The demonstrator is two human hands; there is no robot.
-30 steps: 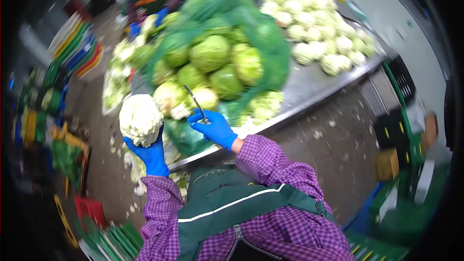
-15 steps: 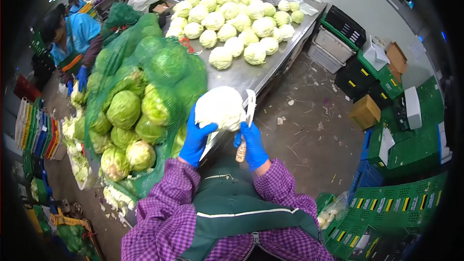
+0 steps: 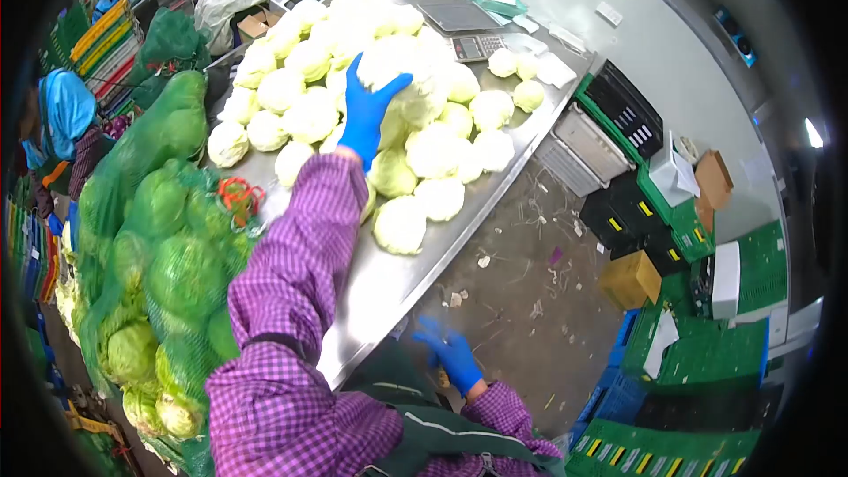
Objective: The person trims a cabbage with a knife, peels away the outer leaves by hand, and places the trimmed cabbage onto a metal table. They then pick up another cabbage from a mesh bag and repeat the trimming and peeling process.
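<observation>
My left hand (image 3: 365,115), in a blue glove, reaches over a pile of trimmed pale cabbages (image 3: 309,115) on the metal table. Its thumb and fingers are spread around one cabbage (image 3: 389,60) on top of the pile; strong glare blurs that cabbage's outline. Low beside the table edge is my right hand (image 3: 452,358), also gloved and smeared by motion. It is closed around a knife, whose wooden handle (image 3: 443,378) shows a little below the fingers. The blade is hardly visible.
Green net sacks of untrimmed cabbages (image 3: 177,274) stand along the table's left side. A calculator (image 3: 477,48) and a grey scale (image 3: 458,16) lie at the back. Crates (image 3: 583,155) and a cardboard box (image 3: 630,280) stand right. A co-worker (image 3: 66,115) is at far left.
My left hand has carried the cabbage from in front of my body forward onto the pile. My right hand has dropped lower with the knife, and the view has turned.
</observation>
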